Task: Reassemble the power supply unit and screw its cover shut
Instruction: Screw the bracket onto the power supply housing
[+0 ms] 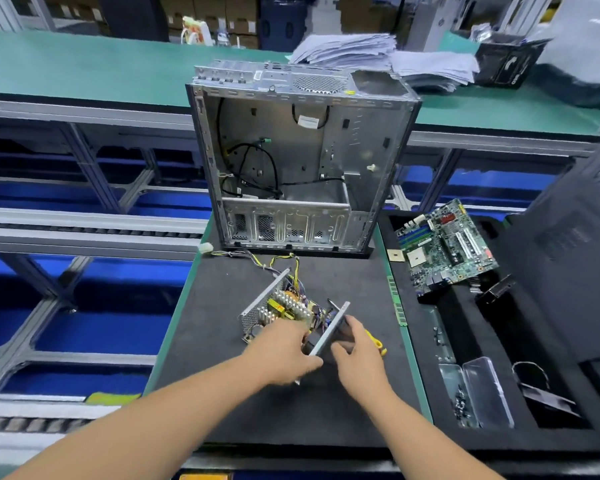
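Note:
The power supply unit (284,308) lies open on the black mat (222,375), its circuit board, yellow transformers and perforated metal wall exposed, wires trailing toward the case. Its grey metal cover (329,329) stands on edge against the unit's right side. My left hand (284,351) grips the cover's near lower end. My right hand (355,355) holds the cover from the right, fingers curled on its outer face. A yellow-handled screwdriver (376,342) lies on the mat just behind my right hand.
An empty computer case (298,161) stands upright at the mat's far end. A black tray on the right holds a motherboard (444,247), a clear screw box (465,396) and small parts. Papers (378,57) lie on the green bench behind. Conveyor rails run left.

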